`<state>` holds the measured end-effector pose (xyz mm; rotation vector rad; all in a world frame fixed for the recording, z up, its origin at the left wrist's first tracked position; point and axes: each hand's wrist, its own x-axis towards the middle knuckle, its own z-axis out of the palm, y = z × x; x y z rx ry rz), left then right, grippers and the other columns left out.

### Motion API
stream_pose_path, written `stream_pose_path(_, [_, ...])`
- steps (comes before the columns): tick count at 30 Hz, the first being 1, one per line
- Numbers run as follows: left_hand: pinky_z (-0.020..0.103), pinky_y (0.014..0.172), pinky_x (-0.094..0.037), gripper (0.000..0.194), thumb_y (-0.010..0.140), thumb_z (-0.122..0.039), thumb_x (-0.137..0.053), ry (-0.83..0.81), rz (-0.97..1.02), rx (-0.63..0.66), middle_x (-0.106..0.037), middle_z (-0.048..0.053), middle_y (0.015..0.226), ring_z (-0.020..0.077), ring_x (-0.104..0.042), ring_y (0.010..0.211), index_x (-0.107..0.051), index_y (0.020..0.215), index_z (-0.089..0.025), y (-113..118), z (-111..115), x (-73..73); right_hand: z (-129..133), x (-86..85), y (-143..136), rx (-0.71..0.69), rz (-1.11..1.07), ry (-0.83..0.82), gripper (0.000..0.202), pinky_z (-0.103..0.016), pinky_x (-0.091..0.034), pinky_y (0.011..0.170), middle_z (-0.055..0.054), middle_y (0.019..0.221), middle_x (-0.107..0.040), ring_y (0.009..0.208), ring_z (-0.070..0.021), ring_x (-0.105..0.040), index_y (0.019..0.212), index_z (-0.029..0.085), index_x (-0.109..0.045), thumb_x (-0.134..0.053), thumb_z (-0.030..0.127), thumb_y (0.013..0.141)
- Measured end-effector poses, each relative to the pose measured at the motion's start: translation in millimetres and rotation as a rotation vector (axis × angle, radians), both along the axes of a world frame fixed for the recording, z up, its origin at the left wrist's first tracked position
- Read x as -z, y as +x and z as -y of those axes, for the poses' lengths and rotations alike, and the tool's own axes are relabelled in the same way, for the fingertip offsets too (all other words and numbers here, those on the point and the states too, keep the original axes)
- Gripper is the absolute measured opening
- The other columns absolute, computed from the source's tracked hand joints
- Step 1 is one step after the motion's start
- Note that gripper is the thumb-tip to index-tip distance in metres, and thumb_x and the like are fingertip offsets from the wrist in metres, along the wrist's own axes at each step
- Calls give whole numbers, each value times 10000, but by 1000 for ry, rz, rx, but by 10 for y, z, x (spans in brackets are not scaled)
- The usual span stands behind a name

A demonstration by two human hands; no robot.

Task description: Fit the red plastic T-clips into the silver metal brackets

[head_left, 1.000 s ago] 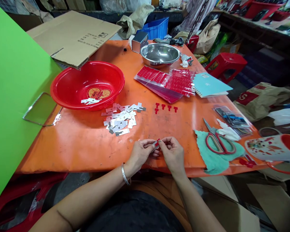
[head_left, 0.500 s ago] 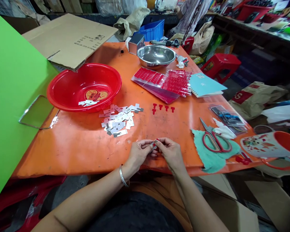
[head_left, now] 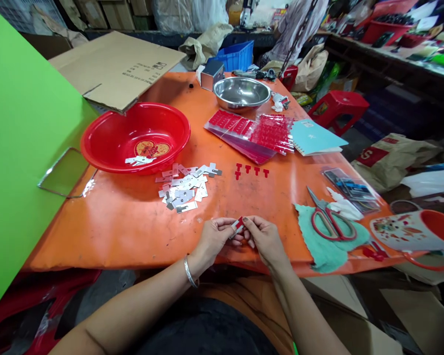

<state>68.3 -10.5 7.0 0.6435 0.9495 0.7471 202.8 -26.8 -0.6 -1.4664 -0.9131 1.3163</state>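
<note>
My left hand (head_left: 213, 239) pinches a small flat metal plate (head_left: 235, 230) between thumb and fingers, just above the table's near edge. Red material (head_left: 240, 223), like the T-shaped pieces on the table, lies over the plate's upper end. My right hand (head_left: 265, 240) closes its thumb and fingers on that red end; its fingertips partly hide it. Ahead and to the left is a loose pile of similar metal plates (head_left: 185, 190). Several red T-shaped pieces (head_left: 247, 169) lie on the orange tabletop beyond my hands.
A red basin (head_left: 96, 140) holding some plates stands at left, under a cardboard flap (head_left: 114, 69). Farther back are a steel bowl (head_left: 225, 102), red sheets in plastic (head_left: 240, 133) and a blue notebook (head_left: 314, 137). Scissors (head_left: 327, 224) on a green cloth (head_left: 318, 249) and a mug (head_left: 399, 229) sit at right.
The plate in my hands has tilted up and shows more of its red end. My right thumb has shifted slightly to the right. The whole view has moved a little.
</note>
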Motion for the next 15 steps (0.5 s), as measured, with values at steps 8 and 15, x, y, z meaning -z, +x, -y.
stream_pose_path(8, [267, 688, -529, 297, 719, -292, -632, 148, 37, -6, -689, 67, 758, 135, -645, 640, -662, 957, -118, -238, -208, -352, -13, 84, -22, 152, -84, -28, 438, -173, -310, 288, 9, 491, -528, 350, -81, -417, 749, 139, -626, -592, 574, 723])
stream_pose_path(15, [280, 717, -499, 284, 746, -246, -551, 808, -800, -441, -699, 72, 884, 161, -632, 725, -675, 983, -151, -1400, -1128, -939, -1, 112, -29, 108, 21, -30, 452, -161, -273, 283, 13, 490, -539, 314, -57, -385, 747, 139, -635, -639, 585, 675])
